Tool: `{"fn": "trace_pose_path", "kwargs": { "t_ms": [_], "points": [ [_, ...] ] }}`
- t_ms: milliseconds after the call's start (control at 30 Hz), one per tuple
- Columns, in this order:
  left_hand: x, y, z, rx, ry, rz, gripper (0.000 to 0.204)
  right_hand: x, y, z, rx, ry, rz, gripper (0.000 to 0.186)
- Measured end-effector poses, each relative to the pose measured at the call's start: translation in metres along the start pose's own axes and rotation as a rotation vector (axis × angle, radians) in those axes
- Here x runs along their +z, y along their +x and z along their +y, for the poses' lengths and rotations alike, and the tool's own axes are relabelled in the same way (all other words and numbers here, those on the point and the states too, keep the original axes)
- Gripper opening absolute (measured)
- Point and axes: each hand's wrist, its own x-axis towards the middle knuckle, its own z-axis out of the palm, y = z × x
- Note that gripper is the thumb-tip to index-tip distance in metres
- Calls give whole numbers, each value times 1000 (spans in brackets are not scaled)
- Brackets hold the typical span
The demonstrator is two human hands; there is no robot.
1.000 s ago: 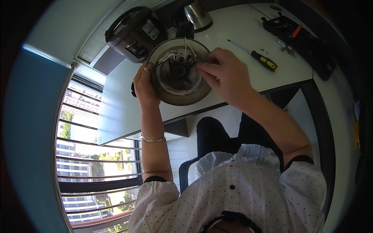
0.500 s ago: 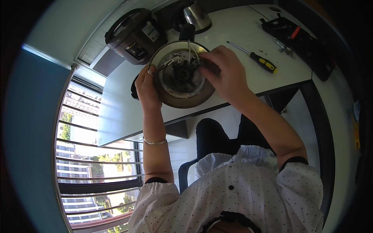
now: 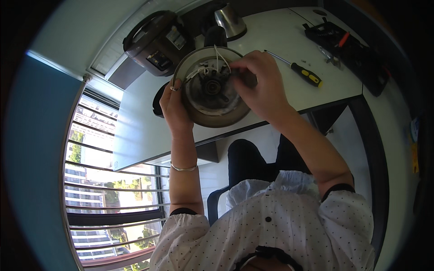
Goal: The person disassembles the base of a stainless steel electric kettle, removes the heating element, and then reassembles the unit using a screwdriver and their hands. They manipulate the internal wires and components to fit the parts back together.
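A round metal kettle body (image 3: 217,118) with a black handle (image 3: 215,36) is held bottom up above the front of the table. Its underside is uncovered, showing a dark round connector (image 3: 212,86) and white wires (image 3: 197,71). My left hand (image 3: 176,106) is closed around the left side of the rim. At the right side of the opening, my right hand (image 3: 261,83) has thumb and fingers drawn together at the end of a looped white wire (image 3: 221,55). Its fingertips are partly blurred.
A dark rice cooker (image 3: 158,45) and a silver metal vessel (image 3: 229,21) stand behind. On the right lie a yellow-and-black screwdriver (image 3: 307,75), small loose pieces (image 3: 304,61), pliers (image 3: 330,56) and a black tool case (image 3: 361,63). A black round part (image 3: 158,101) sits left of my left hand.
The kettle body and my left hand have shifted slightly to the right and nearer. My right hand stays at the wire, its fingers slightly moved.
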Motion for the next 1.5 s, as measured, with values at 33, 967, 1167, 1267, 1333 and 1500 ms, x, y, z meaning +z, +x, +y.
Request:
{"fn": "trace_pose_path", "kwargs": {
  "t_ms": [33, 967, 1167, 1267, 1333, 1500],
  "points": [
    [-1, 0, -1, 3, -3, 4, 29, -4, 1, -1, 11, 19, -20, 21],
    [1, -3, -2, 156, 310, -39, 28, -13, 15, -4, -324, -340, -252, 5],
    [5, -6, 0, 153, 340, -26, 29, -10, 13, -9, -215, -249, -184, 9],
    [4, -4, 0, 157, 362, -22, 29, -10, 13, -10, -123, -202, -190, 7],
    [1, -3, -1, 136, 333, -17, 29, -13, 17, -12, -108, -155, -233, 10],
    [-1, 0, -6, 96, 270, -6, 28, -17, 19, -10, -105, -38, -244, 16]
  ]
}}
